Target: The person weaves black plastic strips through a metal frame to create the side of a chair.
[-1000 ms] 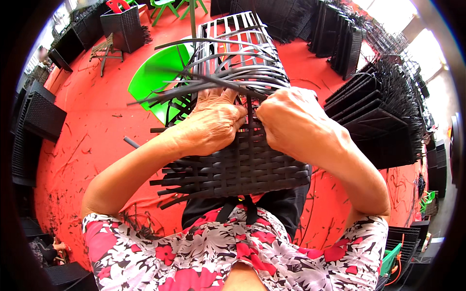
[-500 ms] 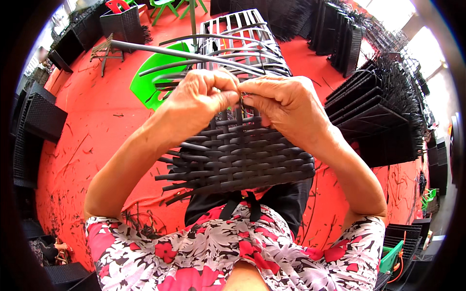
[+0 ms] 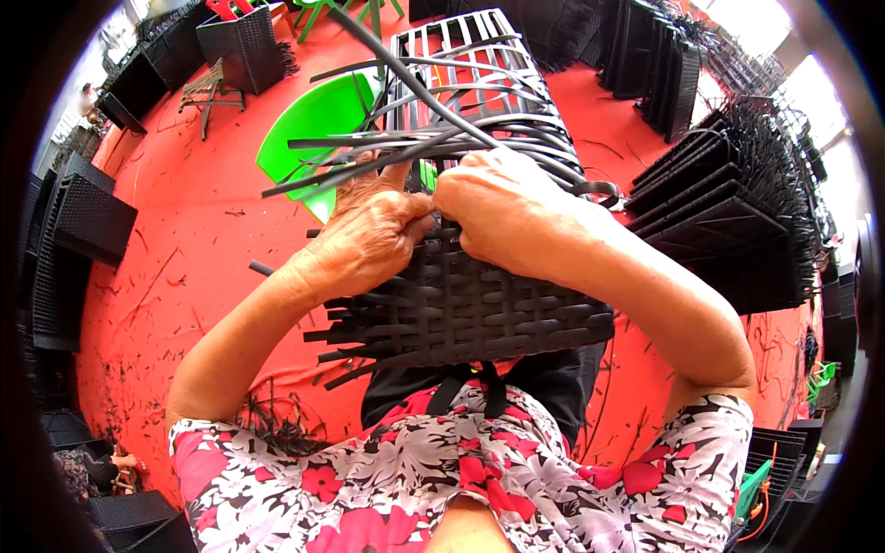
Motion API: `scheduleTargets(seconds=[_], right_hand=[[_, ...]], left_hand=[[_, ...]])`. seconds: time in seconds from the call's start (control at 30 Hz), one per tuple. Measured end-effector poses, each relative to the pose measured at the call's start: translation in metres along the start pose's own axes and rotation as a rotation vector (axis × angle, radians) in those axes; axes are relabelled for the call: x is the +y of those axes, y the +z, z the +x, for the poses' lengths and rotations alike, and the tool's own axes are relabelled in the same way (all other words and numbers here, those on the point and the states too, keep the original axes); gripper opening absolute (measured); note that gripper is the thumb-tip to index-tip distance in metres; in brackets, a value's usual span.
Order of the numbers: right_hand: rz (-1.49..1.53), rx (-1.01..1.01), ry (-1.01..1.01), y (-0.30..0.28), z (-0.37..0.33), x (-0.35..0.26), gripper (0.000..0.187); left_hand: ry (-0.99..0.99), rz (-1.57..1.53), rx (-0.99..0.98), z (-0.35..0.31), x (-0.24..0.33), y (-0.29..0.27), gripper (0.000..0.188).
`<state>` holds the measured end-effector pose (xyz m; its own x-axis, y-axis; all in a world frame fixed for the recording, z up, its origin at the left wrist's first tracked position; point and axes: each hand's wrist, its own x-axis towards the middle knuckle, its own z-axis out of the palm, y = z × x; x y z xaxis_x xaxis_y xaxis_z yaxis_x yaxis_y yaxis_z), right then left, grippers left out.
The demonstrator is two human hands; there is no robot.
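Centrally, the left hand (image 3: 369,241) and right hand (image 3: 502,212) pinch black strips (image 3: 442,138) atop a woven panel (image 3: 461,309), fingers apparently closed tight on them.

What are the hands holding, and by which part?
Both the left hand and the right hand grip black flat strips at the unfinished upper edge of the woven panel, where the weave ends and the loose strands begin.

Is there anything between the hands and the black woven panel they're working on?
Nothing visible. The left hand and right hand both rest directly on the woven panel, gripping its loose black strips at the top edge.
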<state>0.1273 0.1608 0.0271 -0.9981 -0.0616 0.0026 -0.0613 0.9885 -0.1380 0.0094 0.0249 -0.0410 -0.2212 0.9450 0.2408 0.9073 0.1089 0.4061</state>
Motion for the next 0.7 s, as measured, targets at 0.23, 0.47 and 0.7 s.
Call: scheduleTargets(seconds=[0.23, 0.47, 0.7], right_hand=[[0.271, 0.152, 0.065, 0.019, 0.006, 0.014, 0.014], [1.044, 0.214, 0.181, 0.016, -0.002, 0.006, 0.013], [0.486, 0.209, 0.091, 0.011, 0.009, 0.003, 0.015]], left_hand=[[-0.344, -0.546, -0.269, 0.018, -0.01, -0.008, 0.014], [-0.183, -0.937, 0.06, -0.006, 0.001, -0.057, 0.01], [-0.202, -0.652, 0.172, -0.021, -0.015, -0.031, 0.012]])
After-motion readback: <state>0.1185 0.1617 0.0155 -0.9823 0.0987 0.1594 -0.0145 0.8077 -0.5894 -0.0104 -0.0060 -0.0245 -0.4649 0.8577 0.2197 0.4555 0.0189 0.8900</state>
